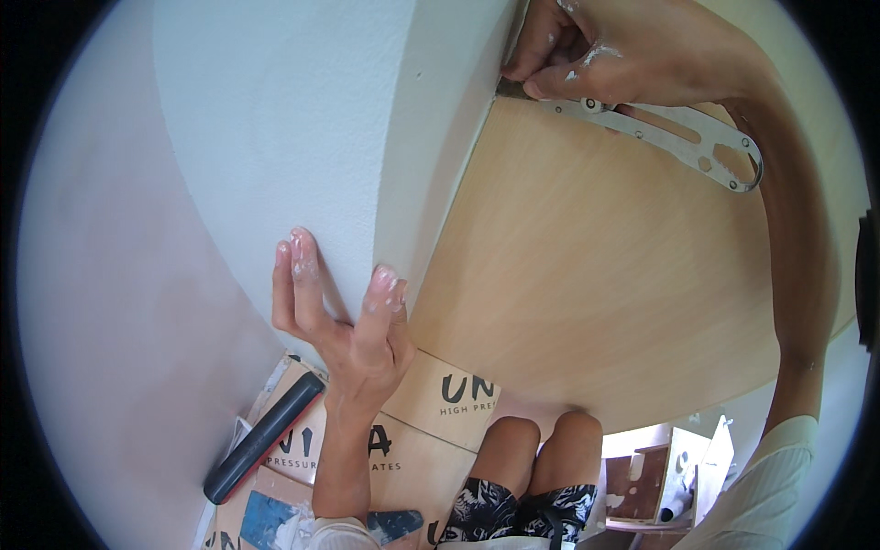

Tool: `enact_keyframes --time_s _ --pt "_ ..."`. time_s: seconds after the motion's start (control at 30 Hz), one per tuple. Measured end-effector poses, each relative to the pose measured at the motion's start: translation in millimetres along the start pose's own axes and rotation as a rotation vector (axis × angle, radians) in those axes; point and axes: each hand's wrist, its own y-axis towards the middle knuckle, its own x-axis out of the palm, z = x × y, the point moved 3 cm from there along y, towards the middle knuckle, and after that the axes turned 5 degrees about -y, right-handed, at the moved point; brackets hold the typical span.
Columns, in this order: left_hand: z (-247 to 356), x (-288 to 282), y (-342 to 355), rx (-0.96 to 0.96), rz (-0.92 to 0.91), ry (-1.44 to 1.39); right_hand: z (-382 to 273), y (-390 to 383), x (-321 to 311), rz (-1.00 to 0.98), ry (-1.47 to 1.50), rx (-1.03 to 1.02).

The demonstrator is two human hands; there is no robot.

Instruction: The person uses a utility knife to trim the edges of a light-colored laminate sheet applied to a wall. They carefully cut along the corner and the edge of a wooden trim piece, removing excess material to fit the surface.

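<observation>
Here, the right grip [632, 53] pinches what seems a metal scraper [710, 131].

From the wearer's head, the left fisheye camera looks down and forward at close range, taking in the left hand [362, 353] left of centre, the right hand [632, 69] at upper right and the wearer's knees [568, 445] at bottom centre.
</observation>
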Motion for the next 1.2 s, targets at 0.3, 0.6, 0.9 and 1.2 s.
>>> enact_keyframes --time_s 0.3,0.6,0.9,1.2 --pt "3 -1 1 -0.058 0.012 -0.035 5 4 -3 -0.104 0.007 -0.044" --pt "1 4 3 -0.038 0.048 -0.025 -9 -9 10 0.069 0.098 0.29" --pt "-1 5 3 -0.032 0.06 -0.016 28 -6 78 0.446 0.112 0.001" --pt "1 4 1 -0.041 0.071 -0.03 -15 -5 13 -0.131 0.014 0.282"
